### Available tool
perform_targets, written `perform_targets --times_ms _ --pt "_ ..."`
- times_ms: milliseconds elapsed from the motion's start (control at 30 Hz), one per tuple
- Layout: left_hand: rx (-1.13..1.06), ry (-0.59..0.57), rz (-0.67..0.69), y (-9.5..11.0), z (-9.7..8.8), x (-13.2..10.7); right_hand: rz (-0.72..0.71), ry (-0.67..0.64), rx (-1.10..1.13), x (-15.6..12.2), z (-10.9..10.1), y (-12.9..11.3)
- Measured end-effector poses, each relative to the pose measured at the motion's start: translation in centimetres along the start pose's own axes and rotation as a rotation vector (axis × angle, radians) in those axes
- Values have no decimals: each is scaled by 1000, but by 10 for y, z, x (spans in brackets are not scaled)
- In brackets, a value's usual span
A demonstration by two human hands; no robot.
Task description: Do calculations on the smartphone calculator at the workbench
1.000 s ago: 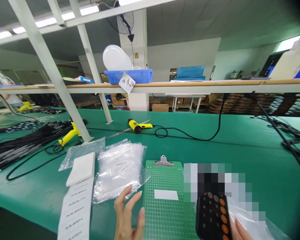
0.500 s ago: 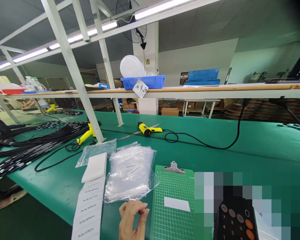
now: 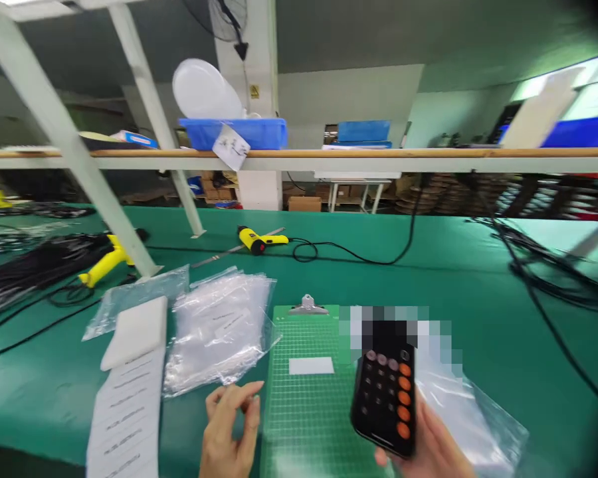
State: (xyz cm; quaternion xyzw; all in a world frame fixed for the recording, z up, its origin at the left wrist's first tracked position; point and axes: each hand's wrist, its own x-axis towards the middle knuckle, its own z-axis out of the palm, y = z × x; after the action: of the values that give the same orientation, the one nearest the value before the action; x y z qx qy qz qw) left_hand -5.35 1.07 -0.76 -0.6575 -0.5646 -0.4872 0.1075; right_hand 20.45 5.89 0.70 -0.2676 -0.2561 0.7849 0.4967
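Two hands are working here! The right hand is gripping one black phone showing a calculator, with one clear plastic bag spreading just beside it. The left hand is hanging half-curled, holding nothing, near one stack of clear bags and one green clipboard, with three yellow heat guns lying beyond.

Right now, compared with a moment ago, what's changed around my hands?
Your right hand has raised the phone, its calculator showing, up and left over the edge of the green clipboard. Your left hand has loosened its pinch, fingers half-curled. The clear bags and label strip stayed put.
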Motion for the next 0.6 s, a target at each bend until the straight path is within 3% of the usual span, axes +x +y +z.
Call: perform_targets --times_ms 100,233,433,600 --pt "-21 26 11 -1 3 1 -12 22 20 2 16 0" --pt "-116 1 20 8 9 2 -29 -38 -16 5 13 0" --pt "-168 -189 230 26 14 10 -29 -108 -50 2 15 0" --pt "-151 -322 256 46 22 9 -20 -148 -70 0 19 2"
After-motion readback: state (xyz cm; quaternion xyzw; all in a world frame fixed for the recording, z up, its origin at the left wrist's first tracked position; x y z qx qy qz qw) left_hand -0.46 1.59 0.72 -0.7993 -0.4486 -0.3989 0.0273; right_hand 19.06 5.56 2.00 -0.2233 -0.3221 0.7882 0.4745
